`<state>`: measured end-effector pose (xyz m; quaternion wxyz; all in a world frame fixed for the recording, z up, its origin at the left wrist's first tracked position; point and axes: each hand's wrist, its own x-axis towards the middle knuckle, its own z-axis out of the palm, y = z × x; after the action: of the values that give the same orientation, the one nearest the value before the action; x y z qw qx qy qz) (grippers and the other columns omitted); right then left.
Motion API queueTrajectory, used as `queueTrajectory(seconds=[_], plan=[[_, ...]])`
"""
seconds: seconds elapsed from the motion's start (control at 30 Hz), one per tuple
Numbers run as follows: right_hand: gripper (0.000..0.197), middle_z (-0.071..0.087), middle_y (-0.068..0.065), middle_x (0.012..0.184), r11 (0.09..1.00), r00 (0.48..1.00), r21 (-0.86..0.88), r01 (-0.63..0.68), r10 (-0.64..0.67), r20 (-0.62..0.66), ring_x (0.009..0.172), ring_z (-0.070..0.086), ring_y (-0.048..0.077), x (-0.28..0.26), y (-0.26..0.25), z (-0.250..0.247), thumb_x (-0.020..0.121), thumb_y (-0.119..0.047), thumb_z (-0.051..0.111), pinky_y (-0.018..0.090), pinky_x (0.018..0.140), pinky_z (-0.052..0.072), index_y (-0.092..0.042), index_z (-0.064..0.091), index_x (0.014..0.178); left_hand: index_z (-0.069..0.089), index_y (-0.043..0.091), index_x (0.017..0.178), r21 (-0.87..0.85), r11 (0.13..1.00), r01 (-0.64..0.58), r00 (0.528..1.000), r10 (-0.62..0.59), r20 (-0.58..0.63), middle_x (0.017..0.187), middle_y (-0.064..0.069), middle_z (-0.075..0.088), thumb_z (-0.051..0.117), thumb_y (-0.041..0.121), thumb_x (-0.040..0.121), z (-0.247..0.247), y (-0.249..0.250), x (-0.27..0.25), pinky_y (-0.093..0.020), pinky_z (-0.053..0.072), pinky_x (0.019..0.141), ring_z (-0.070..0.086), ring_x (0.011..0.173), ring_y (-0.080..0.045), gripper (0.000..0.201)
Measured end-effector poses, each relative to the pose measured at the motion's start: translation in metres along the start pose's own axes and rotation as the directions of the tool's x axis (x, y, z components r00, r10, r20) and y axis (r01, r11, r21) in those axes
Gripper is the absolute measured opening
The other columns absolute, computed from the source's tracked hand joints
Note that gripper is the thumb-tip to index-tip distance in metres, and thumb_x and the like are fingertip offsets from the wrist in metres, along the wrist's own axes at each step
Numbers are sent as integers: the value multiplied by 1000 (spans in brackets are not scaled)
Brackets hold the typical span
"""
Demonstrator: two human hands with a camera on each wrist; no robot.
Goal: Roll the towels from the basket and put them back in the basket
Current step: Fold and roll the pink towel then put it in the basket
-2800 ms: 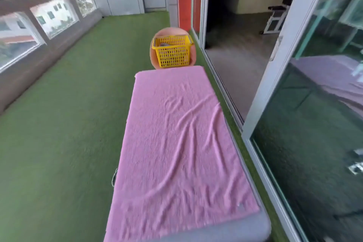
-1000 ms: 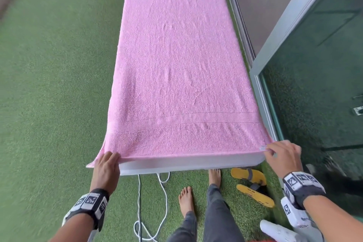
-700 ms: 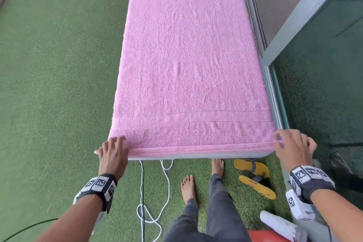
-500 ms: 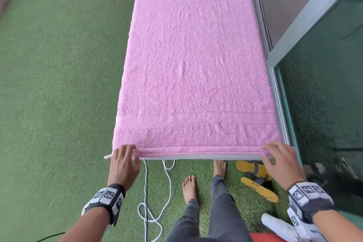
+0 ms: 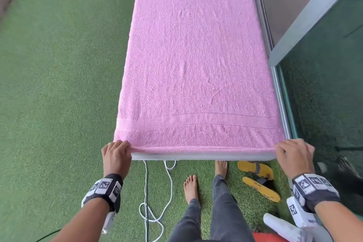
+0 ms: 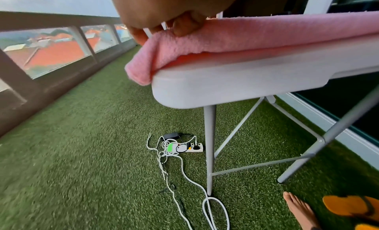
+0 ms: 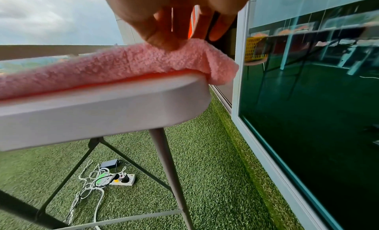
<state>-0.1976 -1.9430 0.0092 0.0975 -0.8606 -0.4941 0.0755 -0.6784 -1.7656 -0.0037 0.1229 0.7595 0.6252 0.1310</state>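
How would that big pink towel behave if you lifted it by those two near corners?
Probably floppy: the pink towel droops limply over the table corner under the left hand. Likely to sag in the middle, since only the left hand and the right hand pinch its ends. Its fuzzy pile suggests it won't slip from the fingers.

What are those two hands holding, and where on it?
The pink towel, by its near edge: the left hand pinches the near left corner, the right hand the near right corner, at the table end.
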Motion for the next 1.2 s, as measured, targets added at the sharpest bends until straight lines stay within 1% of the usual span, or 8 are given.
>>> queueTrajectory(seconds=[0.2, 0.3, 0.4, 0.63, 0.73, 0.8, 0.97, 1.2], plan=[[12, 55, 1, 97, 992, 996, -94, -83, 85, 19, 90, 46, 22, 17, -3, -3, 80, -18, 62, 37, 87, 24, -23, 59, 90, 49, 14, 111, 157, 983, 91, 995, -97, 27, 97, -10, 49, 52, 5, 85, 5, 1, 22, -47, 35, 91, 45, 88, -24, 28], [19, 58, 5, 103, 999, 998, 39, 6, -9, 62, 97, 51, 25, 9, -13, 0, 77, -4, 68, 42, 93, 35, -15, 65, 93, 50, 10, 106, 30, 999, -25, 1000, 25, 4, 98, -9, 49, 41, 8, 83, 12, 8, 8, -40, 44, 77, 41, 84, -19, 24], [36, 54, 4, 112, 994, 975, 59, 95, -105, 196, 108, 51, 23, -5, -16, 15, 71, 1, 72, 45, 101, 40, -14, 65, 103, 53, 7, 111, -34, 979, -200, 976, 202, 76, 110, -12, 52, 39, 20, 84, 23, 10, -12, -40, 45, 87, 44, 97, -20, 33], [33, 67, 13, 99, 980, 999, 194, 34, -33, -6, 92, 58, 32, 8, -8, 24, 71, 17, 67, 29, 89, 33, -4, 72, 96, 66, 3, 99, -50, 978, -204, 979, 205, 19, 93, -10, 66, 44, 8, 83, 13, 0, 0, -45, 55, 72, 58, 84, -29, 28], [18, 72, 12, 80, 987, 995, 140, 75, -66, -68, 78, 59, 30, 9, -9, 17, 75, 8, 64, 42, 79, 43, -4, 75, 82, 64, 9, 80, 6, 978, -209, 977, 208, 50, 74, -3, 63, 38, 20, 85, 4, 0, 10, -42, 50, 66, 56, 67, -25, 29], [25, 71, 4, 73, 996, 996, 40, 80, -79, -42, 73, 54, 25, 14, -9, 13, 79, -13, 49, 35, 71, 30, -13, 74, 73, 57, 14, 74, 74, 981, -177, 981, 169, 97, 66, 2, 58, 34, 28, 88, 2, 2, 18, -41, 45, 68, 51, 61, -20, 30], [18, 64, 5, 94, 999, 1000, -39, 5, -5, -2, 85, 54, 25, 25, -13, 5, 80, -8, 66, 35, 77, 27, -18, 68, 95, 52, 14, 99, 139, 989, -40, 998, 33, 57, 92, -5, 52, 58, 15, 83, 2, 6, 30, -41, 35, 81, 46, 81, -21, 17], [30, 60, 5, 101, 984, 984, 103, 143, -153, 95, 94, 57, 24, 9, -17, 15, 74, 9, 68, 39, 89, 44, -8, 67, 98, 51, 8, 102, -11, 969, -245, 968, 245, 49, 94, -6, 52, 42, 12, 77, 24, 0, 10, -37, 42, 78, 40, 86, -18, 27]])
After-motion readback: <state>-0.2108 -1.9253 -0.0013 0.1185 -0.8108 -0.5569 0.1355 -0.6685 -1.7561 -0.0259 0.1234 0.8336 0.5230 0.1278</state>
